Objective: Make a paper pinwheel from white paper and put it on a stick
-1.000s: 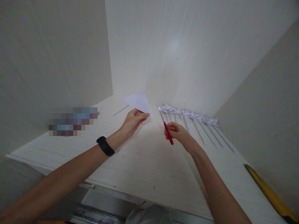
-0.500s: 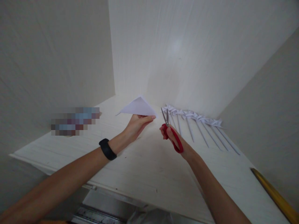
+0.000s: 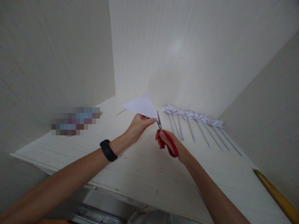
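Observation:
A white paper triangle (image 3: 142,105) is pinched along its lower edge by my left hand (image 3: 139,126), thumb pointing right. My right hand (image 3: 170,141) grips red-handled scissors (image 3: 172,146), with fingers through the loops. The slightly parted blades are at the paper's right corner, close to my left thumb tip. From this angle I cannot tell whether the blades touch the paper. A thin white paper stick (image 3: 121,112) lies on the table behind the triangle's left end.
Several white paper pinwheels (image 3: 192,115) on sticks lie in a row along the back right of the white table (image 3: 140,171). A blurred-out item (image 3: 76,121) sits at the left. A yellow object (image 3: 275,196) borders the right edge. Walls stand behind and at both sides.
The scissors have moved left and slightly down to the paper's right corner, and their blades have closed somewhat. The paper has tilted and shifted a little right, uncovering more of the stick behind.

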`<state>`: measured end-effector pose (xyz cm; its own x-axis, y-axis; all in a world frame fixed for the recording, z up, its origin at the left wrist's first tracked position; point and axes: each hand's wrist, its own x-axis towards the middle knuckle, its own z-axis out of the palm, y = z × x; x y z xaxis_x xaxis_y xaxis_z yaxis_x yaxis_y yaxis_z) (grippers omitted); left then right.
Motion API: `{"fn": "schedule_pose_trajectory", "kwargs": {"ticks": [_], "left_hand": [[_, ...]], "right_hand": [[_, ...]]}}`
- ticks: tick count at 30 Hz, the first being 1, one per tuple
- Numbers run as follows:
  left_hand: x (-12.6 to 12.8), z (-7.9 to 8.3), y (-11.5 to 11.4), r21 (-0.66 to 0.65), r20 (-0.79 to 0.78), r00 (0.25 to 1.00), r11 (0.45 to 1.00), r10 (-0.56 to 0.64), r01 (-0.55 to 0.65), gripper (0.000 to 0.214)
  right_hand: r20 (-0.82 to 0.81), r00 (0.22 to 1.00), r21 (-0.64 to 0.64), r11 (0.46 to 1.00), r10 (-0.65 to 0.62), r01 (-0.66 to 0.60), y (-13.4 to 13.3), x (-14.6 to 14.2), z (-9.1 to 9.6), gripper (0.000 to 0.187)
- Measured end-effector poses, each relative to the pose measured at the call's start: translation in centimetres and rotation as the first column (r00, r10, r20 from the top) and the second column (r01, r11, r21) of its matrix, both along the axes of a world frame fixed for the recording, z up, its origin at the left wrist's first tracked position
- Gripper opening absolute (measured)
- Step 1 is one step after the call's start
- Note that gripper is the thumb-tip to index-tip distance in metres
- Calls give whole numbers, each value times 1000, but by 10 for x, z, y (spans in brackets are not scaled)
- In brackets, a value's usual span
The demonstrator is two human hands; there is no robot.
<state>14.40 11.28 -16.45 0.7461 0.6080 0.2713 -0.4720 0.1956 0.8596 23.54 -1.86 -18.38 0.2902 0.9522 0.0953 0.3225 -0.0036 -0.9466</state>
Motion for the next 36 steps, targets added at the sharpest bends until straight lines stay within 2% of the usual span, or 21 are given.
{"fn": "schedule_pose_trajectory", "kwargs": {"ticks": [7,16,23,30,36], "left_hand": [[-2,-1,-1,31,-32,997,997,-64,65,18],[-1,-4,3,27,-106,988,993,-112,115,14],[-1,-3,1,11,-114,990,996,-87,89,15],[-2,0,-2,50,-101,993,996,-65,70,13],[-3,2,-4,66,-100,993,996,-56,63,11]], "right_hand": [[-43,999,9,1000,20,-19,-1,-5,7,54],[-42,999,-4,1000,28,-28,0,-5,4,53],[-58,998,-9,1000,19,-20,1,-4,3,55],[-65,997,-3,999,36,-36,-1,-8,7,57],[-35,999,-8,1000,10,-10,2,-5,2,54]]}}
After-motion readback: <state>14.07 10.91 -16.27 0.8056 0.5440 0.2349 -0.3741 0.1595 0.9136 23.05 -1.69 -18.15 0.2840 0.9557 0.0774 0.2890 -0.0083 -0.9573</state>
